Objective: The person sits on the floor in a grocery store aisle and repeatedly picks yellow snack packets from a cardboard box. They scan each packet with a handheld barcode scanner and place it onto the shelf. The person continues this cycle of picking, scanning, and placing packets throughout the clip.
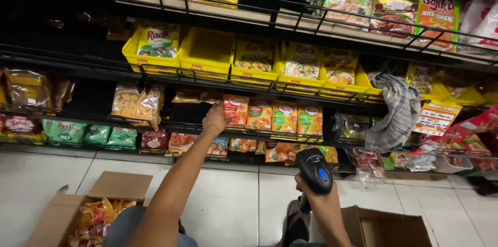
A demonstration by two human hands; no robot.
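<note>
- I see the left hand stretched to the middle shelf, fingers closed on the edge of an orange sachet at the left end of its row, apparently to steady it.
- The right hand is clenched around a black handheld scanner, its head aimed up toward that row.
- An open cardboard box of yellow packets rests on the tiled floor by the left arm, within easy reach.
- A second box sits right; a checked cloth hangs off the rack.
</note>
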